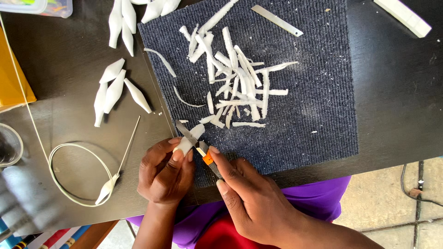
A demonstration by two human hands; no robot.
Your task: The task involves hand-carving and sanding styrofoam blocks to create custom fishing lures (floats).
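Left hand [165,173] is closed around a short white foam-like piece [190,138], pinched between thumb and fingers so its free end sticks out over the near edge of the dark blue mat [318,92]. Right hand [251,198] is clamped on a slim utility knife with an orange slider [206,157], forefinger laid along its back; the blade [185,133] lies against the white piece at a slant, edge turned away from the body. Judged: the piece is held over the mat so that cuttings land there. A heap of white shavings [235,83] sits mid-mat, with fine crumbs scattered around it. A loose spare blade [277,20] lies near the mat's far edge. Left of the mat, on the dark surface [60,69], are two groups of tapered white shaped pieces [113,90], set clear of the cutting area. A loop of white cord [74,177] with one shaped piece on it and a thin rod lies nearer. Packages: yellow flat object [11,78] at left edge; clear plastic box [41,7] at far left corner; print not legible.
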